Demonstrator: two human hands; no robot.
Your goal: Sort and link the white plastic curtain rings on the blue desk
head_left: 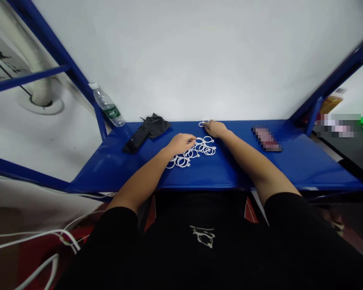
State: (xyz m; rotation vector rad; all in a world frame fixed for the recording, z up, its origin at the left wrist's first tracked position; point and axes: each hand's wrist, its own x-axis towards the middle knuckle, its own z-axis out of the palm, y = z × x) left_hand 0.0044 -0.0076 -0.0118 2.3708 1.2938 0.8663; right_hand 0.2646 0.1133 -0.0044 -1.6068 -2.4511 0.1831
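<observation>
While the left hand [181,143] rests curled on the rings [196,151] mid-frame, the right hand [215,129] pinches one ring [203,123] just above.

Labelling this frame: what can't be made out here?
Head view only:
- Left hand: fingertips curl onto the pile of small white plastic rings; grip unclear.
- Right hand: covers part of a separate white ring; contact hidden.
- Flat pixelated object on the blue metal table: blurred at.
- Ring count: too small, overlapping.
</observation>
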